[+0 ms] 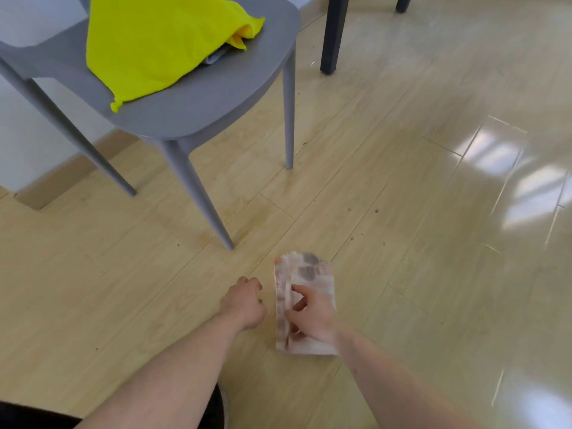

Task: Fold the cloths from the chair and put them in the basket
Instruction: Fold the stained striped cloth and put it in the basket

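A folded pink-and-white patterned cloth [309,270] lies on the wooden floor in front of me. My right hand [312,317] rests on top of it, with thumb and fingers curled at its left folded edge, pinching the layers. My left hand [244,301] hovers just left of the cloth with its fingers curled and nothing in it. A bright yellow cloth [154,41] lies spread over the seat of the grey chair [216,97] at the upper left, and a bit of grey fabric [215,57] peeks out from under it. No basket is in view.
The chair's grey legs [198,193] stand on the floor just beyond my hands. A dark furniture leg [332,35] stands at the top centre. Glossy wooden floor [433,212] spreads to the right. A white wall and skirting run along the left.
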`<state>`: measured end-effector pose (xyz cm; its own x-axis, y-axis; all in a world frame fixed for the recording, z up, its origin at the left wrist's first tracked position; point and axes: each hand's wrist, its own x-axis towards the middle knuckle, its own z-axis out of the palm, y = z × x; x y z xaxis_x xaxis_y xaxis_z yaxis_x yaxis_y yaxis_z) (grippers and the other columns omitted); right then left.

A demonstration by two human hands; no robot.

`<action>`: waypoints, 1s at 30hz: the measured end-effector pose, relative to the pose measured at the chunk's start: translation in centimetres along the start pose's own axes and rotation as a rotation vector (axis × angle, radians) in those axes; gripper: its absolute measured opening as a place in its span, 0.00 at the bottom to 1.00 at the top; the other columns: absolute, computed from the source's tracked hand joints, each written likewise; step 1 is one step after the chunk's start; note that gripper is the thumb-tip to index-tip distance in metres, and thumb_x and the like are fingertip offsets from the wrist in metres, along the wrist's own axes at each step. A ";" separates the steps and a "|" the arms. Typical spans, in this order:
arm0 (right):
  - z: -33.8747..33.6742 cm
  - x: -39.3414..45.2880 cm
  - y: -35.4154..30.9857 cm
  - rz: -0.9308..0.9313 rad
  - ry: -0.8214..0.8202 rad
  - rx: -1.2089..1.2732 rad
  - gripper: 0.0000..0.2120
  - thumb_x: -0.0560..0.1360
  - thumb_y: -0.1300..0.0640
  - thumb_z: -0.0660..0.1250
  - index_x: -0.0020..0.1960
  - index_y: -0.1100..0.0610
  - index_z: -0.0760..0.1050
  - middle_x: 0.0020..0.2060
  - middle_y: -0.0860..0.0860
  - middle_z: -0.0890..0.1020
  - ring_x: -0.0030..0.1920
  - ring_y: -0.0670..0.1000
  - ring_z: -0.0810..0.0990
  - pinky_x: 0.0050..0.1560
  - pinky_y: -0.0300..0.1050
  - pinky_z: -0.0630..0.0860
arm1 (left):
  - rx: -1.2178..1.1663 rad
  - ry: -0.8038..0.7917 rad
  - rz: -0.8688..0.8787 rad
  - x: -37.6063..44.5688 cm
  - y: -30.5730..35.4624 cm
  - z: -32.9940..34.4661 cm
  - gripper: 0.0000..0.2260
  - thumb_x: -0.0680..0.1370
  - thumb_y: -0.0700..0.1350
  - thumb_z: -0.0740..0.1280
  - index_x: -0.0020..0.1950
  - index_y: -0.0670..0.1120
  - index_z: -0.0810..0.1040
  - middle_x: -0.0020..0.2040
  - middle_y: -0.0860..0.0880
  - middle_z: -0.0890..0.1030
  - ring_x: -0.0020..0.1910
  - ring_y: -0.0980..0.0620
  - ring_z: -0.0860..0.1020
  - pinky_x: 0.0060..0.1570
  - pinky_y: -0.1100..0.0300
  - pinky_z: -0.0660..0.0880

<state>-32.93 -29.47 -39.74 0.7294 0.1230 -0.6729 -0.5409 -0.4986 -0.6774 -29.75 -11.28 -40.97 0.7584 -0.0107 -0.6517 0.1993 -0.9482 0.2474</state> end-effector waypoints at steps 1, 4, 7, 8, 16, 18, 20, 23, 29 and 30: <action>0.3 0.2 0.4 0.031 -0.025 0.024 0.26 0.74 0.58 0.69 0.72 0.47 0.72 0.44 0.54 0.85 0.42 0.53 0.87 0.37 0.48 0.84 | -0.006 -0.001 -0.008 0.3 -0.1 0.0 0.20 0.79 0.46 0.63 0.72 0.50 0.70 0.70 0.49 0.69 0.64 0.45 0.75 0.59 0.52 0.75; 0.0 0.8 1.5 0.052 0.074 -0.012 0.25 0.75 0.55 0.68 0.72 0.49 0.73 0.48 0.45 0.82 0.44 0.50 0.85 0.44 0.47 0.84 | -0.064 0.003 -0.019 1.2 0.4 -0.3 0.21 0.79 0.44 0.63 0.73 0.49 0.70 0.70 0.49 0.68 0.62 0.45 0.76 0.57 0.51 0.77; -1.4 1.9 2.8 0.006 0.317 -0.136 0.20 0.76 0.53 0.67 0.68 0.49 0.75 0.54 0.43 0.79 0.47 0.46 0.82 0.53 0.49 0.82 | -0.181 0.017 -0.012 2.4 1.6 -0.7 0.22 0.79 0.47 0.65 0.73 0.49 0.69 0.70 0.49 0.68 0.60 0.45 0.77 0.57 0.49 0.78; -2.0 2.1 3.0 0.007 0.396 -0.150 0.20 0.76 0.53 0.67 0.68 0.50 0.74 0.57 0.45 0.78 0.48 0.47 0.81 0.54 0.50 0.81 | -0.217 0.024 -0.010 2.7 2.1 -0.8 0.23 0.79 0.47 0.65 0.73 0.49 0.68 0.71 0.49 0.67 0.60 0.45 0.77 0.58 0.49 0.78; -4.4 4.2 4.0 0.144 0.298 0.185 0.39 0.78 0.50 0.71 0.81 0.54 0.55 0.71 0.51 0.73 0.62 0.51 0.77 0.58 0.45 0.75 | -0.444 0.003 -0.058 4.7 4.2 0.1 0.35 0.75 0.46 0.74 0.78 0.46 0.61 0.73 0.45 0.67 0.68 0.44 0.71 0.63 0.54 0.74; -4.6 4.5 3.8 0.186 0.236 0.215 0.40 0.78 0.47 0.71 0.82 0.53 0.53 0.69 0.51 0.74 0.61 0.51 0.77 0.58 0.44 0.74 | -0.624 -0.060 -0.137 5.1 4.1 0.2 0.43 0.72 0.45 0.78 0.80 0.46 0.57 0.72 0.45 0.69 0.67 0.45 0.74 0.61 0.55 0.76; -4.7 4.7 3.5 0.227 0.229 0.236 0.37 0.76 0.45 0.70 0.80 0.51 0.59 0.63 0.50 0.78 0.57 0.50 0.80 0.55 0.45 0.77 | -0.706 -0.131 -0.184 5.4 4.0 0.0 0.47 0.71 0.45 0.79 0.82 0.48 0.53 0.71 0.44 0.72 0.63 0.46 0.75 0.62 0.52 0.76; -4.9 4.6 3.2 0.190 0.211 0.313 0.20 0.72 0.49 0.70 0.63 0.51 0.79 0.49 0.48 0.85 0.48 0.49 0.84 0.47 0.44 0.79 | -0.700 -0.171 -0.194 5.6 3.6 -0.3 0.45 0.71 0.45 0.80 0.81 0.49 0.57 0.71 0.45 0.72 0.61 0.47 0.74 0.62 0.52 0.76; -5.6 4.5 2.4 0.039 0.185 0.243 0.05 0.71 0.59 0.64 0.37 0.55 0.76 0.31 0.48 0.72 0.34 0.50 0.70 0.33 0.42 0.66 | -0.424 -0.084 -0.023 5.7 3.6 0.1 0.39 0.67 0.44 0.81 0.75 0.53 0.68 0.71 0.50 0.68 0.69 0.46 0.67 0.57 0.57 0.75; -5.8 4.5 2.2 0.024 0.186 0.233 0.07 0.72 0.62 0.63 0.37 0.55 0.76 0.31 0.49 0.71 0.33 0.49 0.69 0.30 0.40 0.66 | -0.383 -0.056 0.015 5.7 3.7 0.1 0.43 0.67 0.45 0.81 0.77 0.54 0.64 0.72 0.51 0.65 0.73 0.46 0.63 0.60 0.56 0.72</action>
<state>-28.40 -34.97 -42.55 0.7679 -0.0567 -0.6381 -0.6247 -0.2864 -0.7264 -24.75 -14.90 -43.78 0.7300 -0.0511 -0.6815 0.4139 -0.7604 0.5004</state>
